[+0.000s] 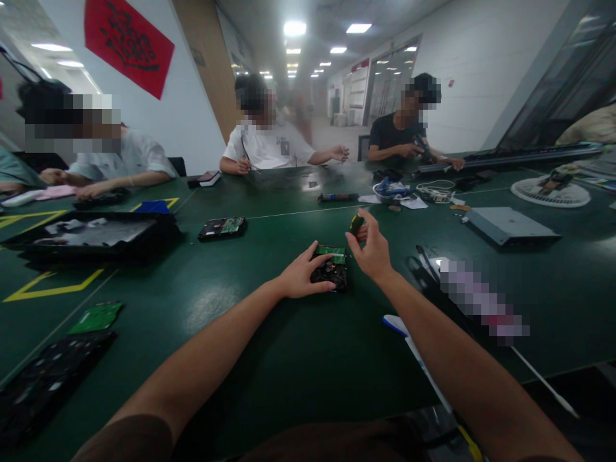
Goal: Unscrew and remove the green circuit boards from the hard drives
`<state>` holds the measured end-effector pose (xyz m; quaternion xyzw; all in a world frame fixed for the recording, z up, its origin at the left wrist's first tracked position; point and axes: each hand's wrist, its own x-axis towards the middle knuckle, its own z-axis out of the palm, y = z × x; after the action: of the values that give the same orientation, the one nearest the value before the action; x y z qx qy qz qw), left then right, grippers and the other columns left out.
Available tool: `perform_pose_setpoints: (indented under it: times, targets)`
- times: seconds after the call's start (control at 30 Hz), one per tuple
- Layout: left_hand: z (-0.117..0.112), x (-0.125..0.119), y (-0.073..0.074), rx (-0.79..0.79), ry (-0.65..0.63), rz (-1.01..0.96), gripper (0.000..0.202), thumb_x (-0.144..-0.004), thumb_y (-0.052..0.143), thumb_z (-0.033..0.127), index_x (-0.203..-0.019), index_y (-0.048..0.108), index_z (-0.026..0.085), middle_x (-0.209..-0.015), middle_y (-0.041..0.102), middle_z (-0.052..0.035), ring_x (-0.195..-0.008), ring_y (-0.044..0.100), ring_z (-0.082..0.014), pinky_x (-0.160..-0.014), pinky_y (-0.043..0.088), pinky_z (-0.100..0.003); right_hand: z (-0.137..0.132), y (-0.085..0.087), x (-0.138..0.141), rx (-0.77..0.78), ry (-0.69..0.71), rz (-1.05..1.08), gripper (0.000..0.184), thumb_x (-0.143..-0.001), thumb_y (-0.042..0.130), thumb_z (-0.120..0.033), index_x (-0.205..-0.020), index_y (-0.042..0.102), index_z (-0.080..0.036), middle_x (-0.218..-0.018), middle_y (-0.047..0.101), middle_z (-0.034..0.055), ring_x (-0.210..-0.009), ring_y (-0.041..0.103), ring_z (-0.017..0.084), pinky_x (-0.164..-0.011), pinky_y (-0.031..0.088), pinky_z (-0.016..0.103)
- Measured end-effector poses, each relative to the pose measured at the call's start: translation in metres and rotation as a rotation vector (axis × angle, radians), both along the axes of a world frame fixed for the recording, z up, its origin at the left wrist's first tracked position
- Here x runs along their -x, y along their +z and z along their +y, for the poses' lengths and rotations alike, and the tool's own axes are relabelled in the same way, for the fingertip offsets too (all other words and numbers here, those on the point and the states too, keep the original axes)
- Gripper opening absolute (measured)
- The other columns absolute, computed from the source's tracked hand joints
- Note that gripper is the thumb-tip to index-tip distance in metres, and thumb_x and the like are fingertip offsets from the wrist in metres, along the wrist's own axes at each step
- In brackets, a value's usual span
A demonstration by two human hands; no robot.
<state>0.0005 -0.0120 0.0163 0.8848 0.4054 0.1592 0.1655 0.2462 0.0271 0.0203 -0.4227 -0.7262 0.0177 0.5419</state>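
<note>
At the near edge of the dark green tabletop (260, 359), on the left, lies a long black panel with small parts on it (52, 372), with a bare green circuit board (97, 316) just beyond it. To the right, a slender white tool with a blue-edged end (395, 325) lies partly under the person's right forearm (447, 327). Further in, near the middle, a small boxy black device with a green circuit board on top (338, 278) rests flat on the table. The left hand (301, 274) lies over its left side, fingers spread wide and touching it, the thumb along the nearer part. The right hand (375, 250) is raised just right of the device, thumb and fingers curled around a short yellow-and-black handle (356, 224); its working end cannot be made out. Beyond, to the left, sit a similar black device with a green board (222, 228) and a wide black tray (166, 226) holding pale pieces; to the right stands a flat grey metal box (513, 223). Farther off lie a dark cylindrical object (338, 198) and a round white grille (522, 192). Across the table sit a person in a white shirt (269, 147) and a person in a dark shirt (389, 138).
</note>
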Motion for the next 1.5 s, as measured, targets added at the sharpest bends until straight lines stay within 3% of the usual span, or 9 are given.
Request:
perform_pose_setpoints:
  times: [0.2, 0.4, 0.57, 0.77, 1.0, 1.13, 1.33, 1.5]
  targets:
    - [0.001, 0.000, -0.002, -0.008, -0.004, -0.007, 0.095, -0.083, 0.059, 0.079, -0.157, 0.039, 0.025, -0.172, 0.002, -0.0168, -0.155, 0.020, -0.0435, -0.123, 0.027, -0.055, 0.000, -0.001, 0.000, 0.004, 0.015, 0.002, 0.064, -0.098, 0.055, -0.031, -0.157, 0.029, -0.029, -0.130, 0.066, 0.0106, -0.097, 0.072, 0.025, -0.090, 0.064, 0.047]
    - [0.003, 0.000, -0.005, -0.016, 0.001, -0.002, 0.095, -0.082, 0.061, 0.078, -0.158, 0.039, 0.026, -0.172, 0.002, -0.0150, -0.155, 0.020, -0.0435, -0.123, 0.028, -0.054, 0.002, -0.002, -0.001, -0.031, 0.005, -0.028, 0.064, -0.097, 0.060, -0.033, -0.155, 0.034, -0.030, -0.141, 0.060, 0.0111, -0.093, 0.071, 0.024, -0.089, 0.064, 0.049]
    - [0.004, 0.000, -0.007, -0.014, 0.005, 0.001, 0.095, -0.082, 0.061, 0.079, -0.158, 0.039, 0.026, -0.172, 0.002, -0.0149, -0.155, 0.020, -0.0439, -0.123, 0.028, -0.054, 0.002, -0.002, -0.001, -0.029, 0.001, -0.024, 0.064, -0.099, 0.054, -0.031, -0.158, 0.030, -0.029, -0.140, 0.060, 0.0125, -0.105, 0.071, 0.028, -0.094, 0.062, 0.051]
    - [0.009, 0.001, -0.010, -0.002, 0.004, 0.013, 0.097, -0.080, 0.062, 0.080, -0.158, 0.038, 0.028, -0.172, 0.001, -0.0151, -0.155, 0.018, -0.0447, -0.123, 0.027, -0.056, 0.002, -0.002, -0.001, -0.036, -0.015, -0.009, 0.064, -0.097, 0.060, -0.034, -0.155, 0.034, -0.029, -0.127, 0.066, 0.0101, -0.091, 0.071, 0.024, -0.086, 0.064, 0.048]
    - [0.006, 0.001, -0.008, -0.010, -0.005, -0.001, 0.096, -0.082, 0.059, 0.080, -0.158, 0.037, 0.026, -0.172, 0.000, -0.0156, -0.155, 0.020, -0.0447, -0.123, 0.029, -0.055, 0.002, -0.003, 0.001, -0.017, 0.000, 0.003, 0.068, -0.097, 0.057, -0.028, -0.158, 0.027, -0.029, -0.131, 0.064, 0.0111, -0.093, 0.071, 0.024, -0.087, 0.064, 0.047]
    - [0.005, 0.001, -0.008, -0.013, -0.001, 0.002, 0.096, -0.081, 0.060, 0.081, -0.158, 0.038, 0.027, -0.173, 0.000, -0.0139, -0.154, 0.020, -0.0448, -0.123, 0.029, -0.056, 0.001, -0.002, 0.001, -0.028, -0.007, -0.011, 0.068, -0.095, 0.061, -0.029, -0.156, 0.032, -0.030, -0.134, 0.063, 0.0106, -0.089, 0.070, 0.024, -0.084, 0.065, 0.047]
    - [0.004, 0.000, -0.006, -0.020, -0.006, 0.002, 0.095, -0.082, 0.060, 0.080, -0.158, 0.038, 0.026, -0.173, 0.003, -0.0143, -0.155, 0.020, -0.0440, -0.122, 0.029, -0.056, 0.001, -0.001, -0.001, -0.042, -0.019, -0.052, 0.068, -0.097, 0.055, -0.026, -0.159, 0.028, -0.029, -0.143, 0.058, 0.0119, -0.108, 0.069, 0.029, -0.095, 0.062, 0.052]
    - [0.002, 0.000, -0.004, -0.017, -0.001, -0.003, 0.094, -0.082, 0.059, 0.079, -0.158, 0.039, 0.026, -0.172, 0.003, -0.0149, -0.155, 0.022, -0.0434, -0.122, 0.030, -0.055, 0.001, 0.000, -0.001, -0.042, -0.027, -0.061, 0.069, -0.097, 0.057, -0.028, -0.159, 0.027, -0.030, -0.145, 0.057, 0.0110, -0.104, 0.070, 0.028, -0.094, 0.062, 0.053]
